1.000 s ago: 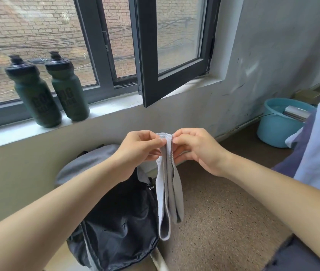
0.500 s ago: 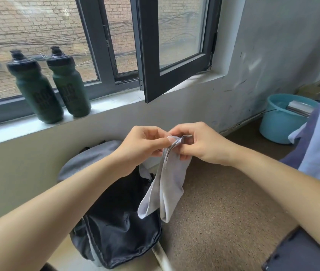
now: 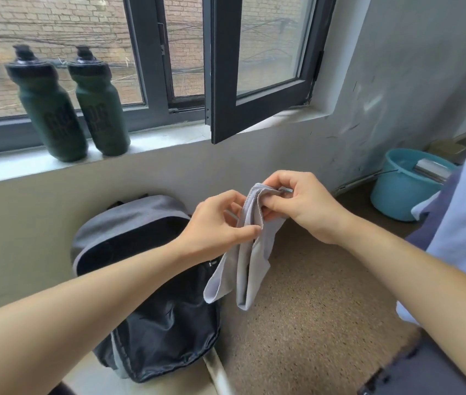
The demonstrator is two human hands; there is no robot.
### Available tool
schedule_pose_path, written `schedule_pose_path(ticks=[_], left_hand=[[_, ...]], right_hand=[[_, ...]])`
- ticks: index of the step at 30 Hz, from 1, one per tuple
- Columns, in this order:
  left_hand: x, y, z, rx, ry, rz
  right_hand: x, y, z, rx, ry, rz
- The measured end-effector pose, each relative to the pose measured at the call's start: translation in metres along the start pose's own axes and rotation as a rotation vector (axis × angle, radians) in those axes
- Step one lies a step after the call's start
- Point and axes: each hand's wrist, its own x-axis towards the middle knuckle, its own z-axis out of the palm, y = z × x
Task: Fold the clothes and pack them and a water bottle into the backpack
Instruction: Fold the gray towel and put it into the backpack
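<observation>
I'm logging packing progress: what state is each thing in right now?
Grey garment: hanging, pinched at its top by left hand and right hand.
Backpack: on the floor against the wall; zip unclear.
Left bottle, right bottle: upright on the sill, capped.
Window sash: swung open.
Blue bucket: upright on floor.

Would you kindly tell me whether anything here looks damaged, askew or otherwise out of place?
The wall is scuffed with dark scratches, and a metal cylinder rests in the teal bucket. The grey cloth hangs unevenly from the left hand and right hand.
</observation>
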Motion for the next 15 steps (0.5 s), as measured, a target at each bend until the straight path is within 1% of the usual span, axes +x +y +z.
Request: schedule_pose_path(ticks=[3, 6, 10, 13, 15], left_hand=[[0.0, 0.001, 0.007, 0.13, 0.144, -0.03], [0.001, 0.002, 0.012, 0.302, 0.215, -0.056], [0.004, -0.003, 0.014, 0.4, 0.241, -0.151], [0.007, -0.01, 0.011, 0.394, 0.228, -0.271], [0.01, -0.018, 0.007, 0.349, 0.207, -0.349]], right_hand=[[0.001, 0.001, 0.006, 0.084, 0.044, 0.026], [0.002, 0.001, 0.009, 0.167, 0.059, 0.045], [0.005, 0.004, 0.006, 0.289, 0.104, 0.053], [0.006, 0.005, 0.002, 0.282, 0.142, 0.039], [0.006, 0.007, 0.0, 0.277, 0.152, 0.033]])
